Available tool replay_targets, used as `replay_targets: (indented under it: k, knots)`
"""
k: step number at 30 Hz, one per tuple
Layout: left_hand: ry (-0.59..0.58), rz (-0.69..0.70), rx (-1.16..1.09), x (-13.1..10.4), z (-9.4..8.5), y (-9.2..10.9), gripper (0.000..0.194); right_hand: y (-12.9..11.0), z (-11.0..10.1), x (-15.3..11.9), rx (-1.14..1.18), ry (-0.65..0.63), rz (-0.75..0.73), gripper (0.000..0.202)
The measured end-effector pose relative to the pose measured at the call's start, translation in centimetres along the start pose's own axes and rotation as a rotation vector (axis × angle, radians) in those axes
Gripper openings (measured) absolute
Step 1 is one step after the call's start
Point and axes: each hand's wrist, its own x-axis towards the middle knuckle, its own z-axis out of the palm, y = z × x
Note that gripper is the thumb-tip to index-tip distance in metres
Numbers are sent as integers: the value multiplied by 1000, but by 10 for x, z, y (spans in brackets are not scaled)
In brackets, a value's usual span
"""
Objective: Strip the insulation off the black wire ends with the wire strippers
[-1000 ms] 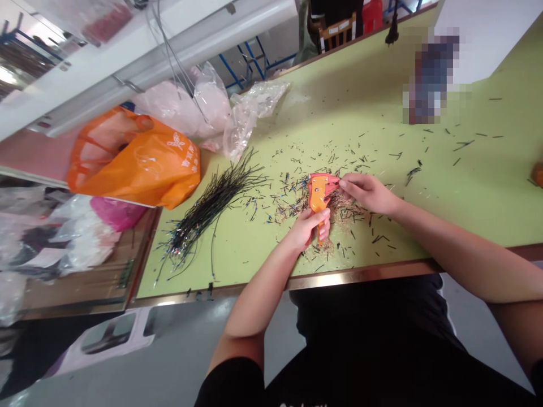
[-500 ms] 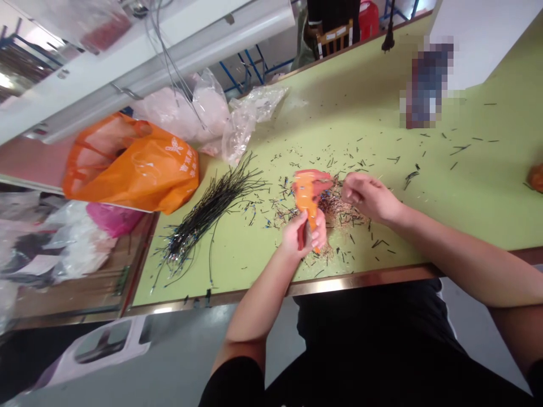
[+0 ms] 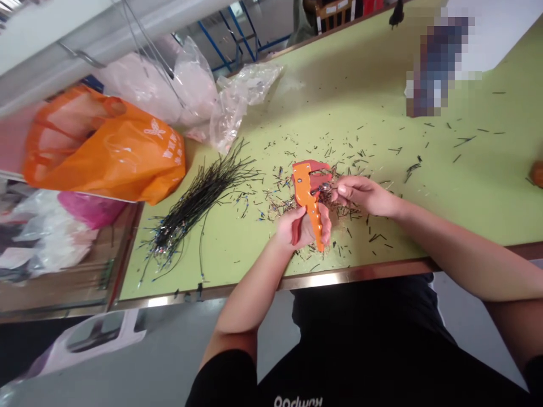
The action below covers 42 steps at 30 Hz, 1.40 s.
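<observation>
My left hand point(image 3: 297, 227) is wrapped round the handles of an orange and red hand tool point(image 3: 306, 189), whose red jaws point to the right. Close to the right side of those jaws, my right hand point(image 3: 360, 193) is pinched, and what its fingertips hold is too small to make out. Below and around both hands lies a scatter of short black wire pieces and copper-coloured strands point(image 3: 350, 212). To the left, a long bundle of black wires point(image 3: 201, 195) with blue and metal ends rests on the green table point(image 3: 339, 113).
An orange bag point(image 3: 127, 150) and clear plastic bags point(image 3: 231, 107) lie at the table's left and back left. A white box-like object point(image 3: 496, 34) stands at the back right beside a blurred item. The table's front edge point(image 3: 331, 278) runs near my body.
My right hand has come closer to the tool's jaws, its fingers now pinched beside them. The tool's handles look wider apart. The view has shifted slightly, moving the bags left and up.
</observation>
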Motion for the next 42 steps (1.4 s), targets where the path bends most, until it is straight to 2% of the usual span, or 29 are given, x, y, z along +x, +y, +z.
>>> replay_targets:
  k: [4, 15, 22, 27, 32, 38, 42]
  knots:
    - [-104, -90, 54, 0, 1, -5, 57, 5, 7, 2, -24, 10, -4, 46]
    - [-167, -93, 93, 2, -10, -6, 69, 6, 8, 2, -121, -15, -10, 44]
    - [-127, -54, 98, 2, -11, -8, 58, 4, 12, 4, -90, -47, -34, 39]
    - [-102, -33, 93, 0, -5, -9, 46, 7, 12, 3, -150, -5, -2, 42]
    - [-89, -28, 82, -1, 1, -7, 48, 11, 11, 3, -229, 30, -15, 49]
    - [-116, 13, 92, 1, 8, -9, 50, 9, 14, 3, -235, 53, 38, 48]
    - [-72, 48, 95, 3, 10, -11, 52, 8, 15, 4, -253, 66, -14, 46]
